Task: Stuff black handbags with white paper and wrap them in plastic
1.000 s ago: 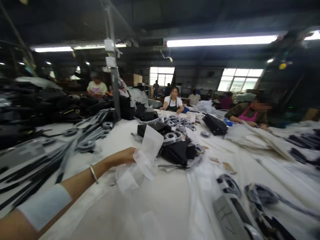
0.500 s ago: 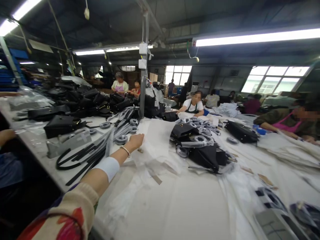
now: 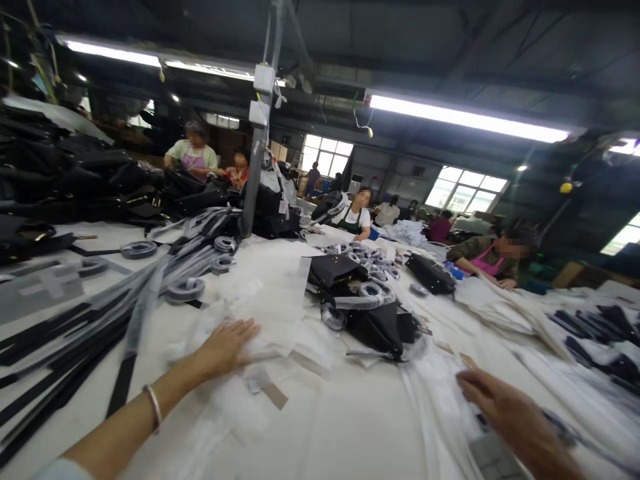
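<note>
My left hand (image 3: pixel 225 347) lies flat with fingers spread on a pile of thin white sheets (image 3: pixel 273 320) on the white-covered table (image 3: pixel 350 427); a bangle sits on its wrist. Just right of the pile lie black handbags (image 3: pixel 370 320) with wrapped strap rolls (image 3: pixel 370 291) on them. My right hand (image 3: pixel 505 413) reaches in at the lower right, fingers stretched out over white fabric, holding nothing that I can see; it is blurred.
Long black straps (image 3: pixel 75 340) and grey rolls (image 3: pixel 185 288) cover the table's left side. Black bags (image 3: pixel 100 180) are heaped at the far left. A metal post (image 3: pixel 257 133) stands mid-table. Several other people work at the far side and right, with folded white fabric (image 3: pixel 505 307) before them.
My left hand let go of the raised white sheet and came down flat on the pile, nearer to me. My right hand has come into view at the lower right.
</note>
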`<state>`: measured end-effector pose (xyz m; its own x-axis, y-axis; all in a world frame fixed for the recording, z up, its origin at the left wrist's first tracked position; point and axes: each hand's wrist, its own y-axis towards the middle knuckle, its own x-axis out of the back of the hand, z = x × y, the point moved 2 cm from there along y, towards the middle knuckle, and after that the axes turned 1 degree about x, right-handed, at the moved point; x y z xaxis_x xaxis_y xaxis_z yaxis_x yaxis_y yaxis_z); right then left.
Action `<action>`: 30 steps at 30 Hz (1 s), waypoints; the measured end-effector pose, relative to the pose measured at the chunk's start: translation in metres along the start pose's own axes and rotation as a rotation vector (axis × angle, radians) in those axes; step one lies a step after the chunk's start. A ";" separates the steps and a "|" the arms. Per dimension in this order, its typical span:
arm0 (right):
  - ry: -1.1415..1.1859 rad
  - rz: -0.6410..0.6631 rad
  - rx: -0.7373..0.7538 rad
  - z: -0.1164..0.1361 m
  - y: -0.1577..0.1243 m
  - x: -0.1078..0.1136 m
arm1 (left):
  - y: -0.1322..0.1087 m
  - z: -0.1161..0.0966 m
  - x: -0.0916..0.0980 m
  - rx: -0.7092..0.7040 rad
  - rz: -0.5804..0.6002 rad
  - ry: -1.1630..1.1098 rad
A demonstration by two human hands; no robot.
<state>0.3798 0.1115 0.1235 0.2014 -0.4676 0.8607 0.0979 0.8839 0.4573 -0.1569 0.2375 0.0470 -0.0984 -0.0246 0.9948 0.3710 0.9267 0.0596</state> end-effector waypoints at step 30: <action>1.224 0.009 -0.758 0.207 0.256 -0.103 | 0.057 -0.030 -0.058 -0.328 -0.137 -0.097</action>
<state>0.1823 0.3845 0.1980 0.8614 -0.5059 -0.0447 0.4992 0.8596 -0.1090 -0.1027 0.2805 -0.0053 -0.2489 -0.0903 0.9643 0.6233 0.7472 0.2309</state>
